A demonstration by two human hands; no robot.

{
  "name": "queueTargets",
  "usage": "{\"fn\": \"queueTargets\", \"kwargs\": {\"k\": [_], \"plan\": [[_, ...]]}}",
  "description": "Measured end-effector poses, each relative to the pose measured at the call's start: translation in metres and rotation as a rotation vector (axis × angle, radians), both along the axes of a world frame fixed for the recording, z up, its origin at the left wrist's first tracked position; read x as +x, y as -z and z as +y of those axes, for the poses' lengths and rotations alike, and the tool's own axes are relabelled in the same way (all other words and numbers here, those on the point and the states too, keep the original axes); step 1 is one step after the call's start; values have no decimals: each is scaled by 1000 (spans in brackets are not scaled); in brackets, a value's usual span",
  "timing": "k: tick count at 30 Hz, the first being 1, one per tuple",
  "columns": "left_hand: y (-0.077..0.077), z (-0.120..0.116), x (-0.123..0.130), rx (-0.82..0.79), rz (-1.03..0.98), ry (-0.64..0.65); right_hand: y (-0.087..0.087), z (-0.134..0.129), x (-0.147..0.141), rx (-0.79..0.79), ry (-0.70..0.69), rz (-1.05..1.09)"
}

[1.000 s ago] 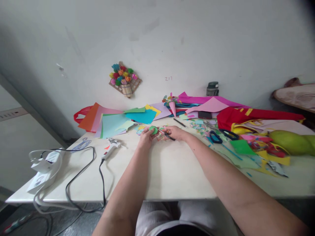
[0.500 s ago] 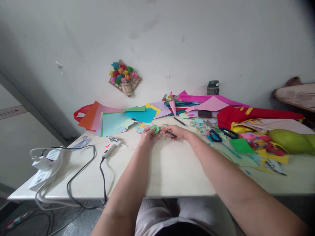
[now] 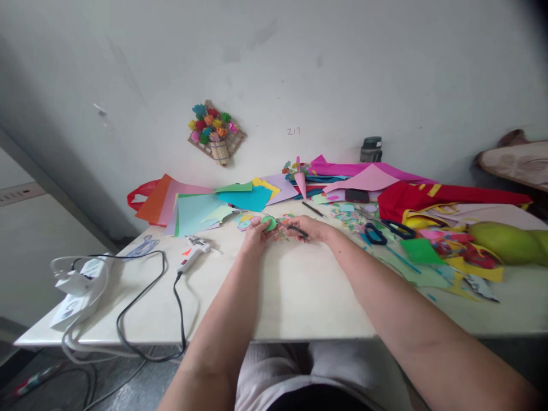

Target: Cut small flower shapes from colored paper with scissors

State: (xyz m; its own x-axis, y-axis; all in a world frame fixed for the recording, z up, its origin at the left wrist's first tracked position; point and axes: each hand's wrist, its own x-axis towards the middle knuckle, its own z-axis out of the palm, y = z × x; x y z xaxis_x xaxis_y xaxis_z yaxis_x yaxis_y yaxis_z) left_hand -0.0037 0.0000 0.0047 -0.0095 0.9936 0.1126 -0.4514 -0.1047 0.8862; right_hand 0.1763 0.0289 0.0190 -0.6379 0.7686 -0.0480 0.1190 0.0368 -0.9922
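Observation:
Near the middle of the table, my left hand (image 3: 256,234) pinches a small round green paper piece (image 3: 269,223). My right hand (image 3: 311,228) is closed on a dark-handled tool (image 3: 297,230), which looks like small scissors; its tip points left at the green piece. Whether the tip touches the paper is too small to tell. Tiny coloured paper scraps (image 3: 280,233) lie on the table between and beneath both hands. A black pen (image 3: 313,209) rests just behind my right hand.
A glue gun (image 3: 193,254) and power strip (image 3: 81,291) with cables lie left. Coloured sheets (image 3: 199,214) are along the back. Blue-handled scissors (image 3: 375,234), red cloth (image 3: 398,200) and a green cushion-like thing (image 3: 500,242) are right.
The green piece is turned a little more toward the camera and looks rounder. Both hands stay almost in place, and the whole view has shifted slightly.

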Motion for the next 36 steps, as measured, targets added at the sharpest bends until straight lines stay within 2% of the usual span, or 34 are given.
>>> {"fn": "queueTargets", "kwargs": {"k": [7,16,26,36], "plan": [[-2,-1,1,-7,-20,1,-5,-5,2,-16,-10,-6],[-3,-2,2,-8,-37,12,-2,-6,2,15,8,-48],[-3,-2,2,-6,-55,31,-12,-18,3,72,-6,-87],[-2,-2,2,-29,-59,5,-9,-12,2,6,-8,-69]]}}
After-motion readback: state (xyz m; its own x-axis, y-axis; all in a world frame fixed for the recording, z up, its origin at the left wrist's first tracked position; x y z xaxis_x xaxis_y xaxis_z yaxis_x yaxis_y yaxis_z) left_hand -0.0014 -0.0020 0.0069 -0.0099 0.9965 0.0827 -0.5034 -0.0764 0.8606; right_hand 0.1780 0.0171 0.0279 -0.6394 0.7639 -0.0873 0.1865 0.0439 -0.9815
